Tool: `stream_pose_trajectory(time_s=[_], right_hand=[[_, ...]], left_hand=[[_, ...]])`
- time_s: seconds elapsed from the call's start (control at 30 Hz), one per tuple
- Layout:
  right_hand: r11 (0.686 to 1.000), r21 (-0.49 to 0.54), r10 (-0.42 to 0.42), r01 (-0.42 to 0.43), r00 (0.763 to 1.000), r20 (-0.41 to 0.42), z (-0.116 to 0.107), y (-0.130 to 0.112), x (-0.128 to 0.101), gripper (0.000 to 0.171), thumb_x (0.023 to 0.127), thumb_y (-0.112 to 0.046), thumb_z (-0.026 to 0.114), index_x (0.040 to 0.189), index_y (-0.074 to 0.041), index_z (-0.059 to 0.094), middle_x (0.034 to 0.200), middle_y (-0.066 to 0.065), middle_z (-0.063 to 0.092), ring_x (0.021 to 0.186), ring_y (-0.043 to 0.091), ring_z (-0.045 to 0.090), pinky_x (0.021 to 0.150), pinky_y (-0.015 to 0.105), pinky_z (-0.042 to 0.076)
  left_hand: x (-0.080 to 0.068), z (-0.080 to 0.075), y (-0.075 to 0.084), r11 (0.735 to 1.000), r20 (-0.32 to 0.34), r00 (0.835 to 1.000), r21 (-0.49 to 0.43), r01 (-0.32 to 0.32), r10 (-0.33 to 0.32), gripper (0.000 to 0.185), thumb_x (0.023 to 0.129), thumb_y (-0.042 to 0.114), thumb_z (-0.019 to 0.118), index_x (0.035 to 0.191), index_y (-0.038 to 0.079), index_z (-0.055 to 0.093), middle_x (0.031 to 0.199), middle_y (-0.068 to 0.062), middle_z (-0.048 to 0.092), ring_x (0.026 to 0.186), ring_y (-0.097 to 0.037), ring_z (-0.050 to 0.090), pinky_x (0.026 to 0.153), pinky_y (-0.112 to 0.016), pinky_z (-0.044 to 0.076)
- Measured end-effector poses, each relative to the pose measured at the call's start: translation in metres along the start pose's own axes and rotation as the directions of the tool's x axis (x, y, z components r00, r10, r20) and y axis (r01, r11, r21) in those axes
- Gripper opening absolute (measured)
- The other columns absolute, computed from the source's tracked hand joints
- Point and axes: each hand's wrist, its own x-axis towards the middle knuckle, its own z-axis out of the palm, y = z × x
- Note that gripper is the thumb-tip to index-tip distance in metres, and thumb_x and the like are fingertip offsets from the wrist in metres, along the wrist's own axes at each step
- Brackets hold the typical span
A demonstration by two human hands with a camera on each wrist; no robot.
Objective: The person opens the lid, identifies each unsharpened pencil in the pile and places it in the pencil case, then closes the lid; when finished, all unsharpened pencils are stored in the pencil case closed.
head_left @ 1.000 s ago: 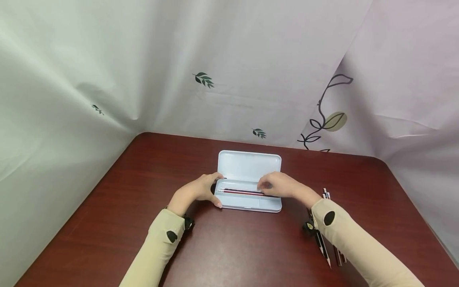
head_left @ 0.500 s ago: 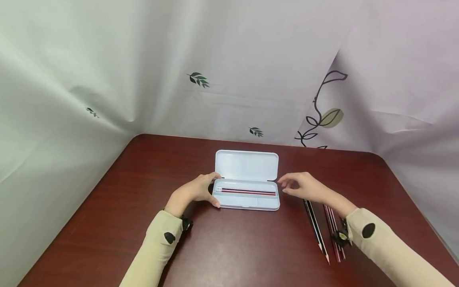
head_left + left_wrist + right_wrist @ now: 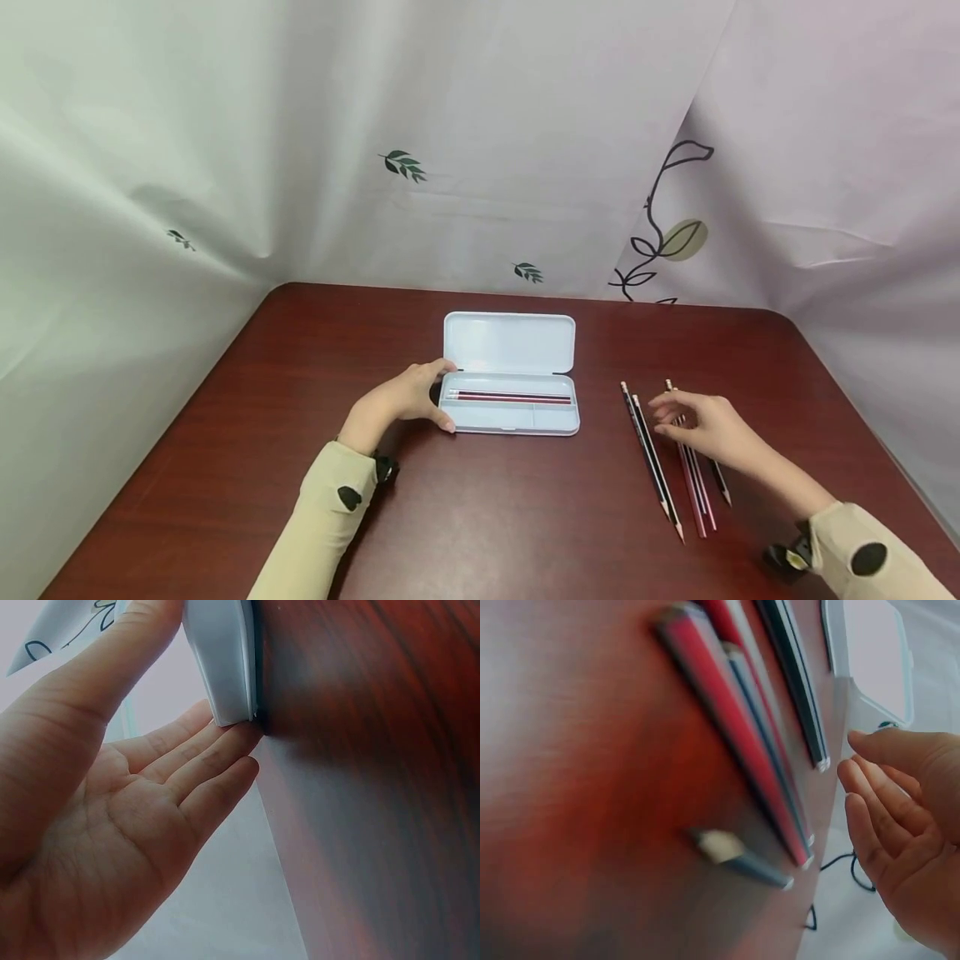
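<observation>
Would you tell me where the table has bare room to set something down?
Bare table lies left of the pencil case, in front of it, and between it and the loose pencils. It is crowded around those pencils, under the right hand.

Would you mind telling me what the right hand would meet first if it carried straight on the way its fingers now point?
Probably the loose pencils on the table: the right hand hovers over them, fingers aimed left and slightly down, with the black pencil nearest its fingertips. Its height above them is unclear.
</observation>
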Motion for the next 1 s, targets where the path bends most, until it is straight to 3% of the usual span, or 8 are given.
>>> stream_pose_trajectory(time_s=[0.37,0.57,1.0], right_hand=[[0.988,-0.058,0.136,-0.14,0.989,-0.063,0.001,-0.001,-0.04,0.031,0.071,-0.012,0.08,0.098,-0.008,0.067,0.073,-0.013,0.062,0.062,-0.006,0.055,0.054,0.02,0.044],[0.977,-0.067,0.2,-0.205,0.977,-0.072,0.003,-0.003,-0.041,0.032,0.068,-0.013,0.081,0.096,-0.007,0.067,0.068,-0.015,0.056,0.057,-0.007,0.051,0.052,0.02,0.04],[0.946,-0.095,0.31,-0.31,0.951,-0.005,0.011,-0.014,-0.035,0.035,0.069,-0.016,0.081,0.097,-0.003,0.065,0.065,-0.009,0.055,0.056,-0.003,0.05,0.053,0.021,0.041]], left_hand=[[-0.001,-0.001,-0.001,1.0,0.011,1.0,0.002,0.019,-0.019,0.092,0.058,0.031,0.088,0.134,0.006,0.042,0.134,-0.018,0.05,0.125,-0.027,0.047,0.101,-0.042,0.038],[-0.002,-0.002,0.0,1.0,0.01,1.0,0.001,0.01,-0.01,0.092,0.059,0.03,0.088,0.133,0.004,0.042,0.134,-0.019,0.049,0.125,-0.029,0.047,0.101,-0.043,0.039],[0.001,0.0,0.001,1.0,0.014,1.0,0.012,0.013,-0.013,0.092,0.058,0.031,0.088,0.133,0.005,0.042,0.134,-0.019,0.05,0.124,-0.028,0.047,0.101,-0.042,0.038]])
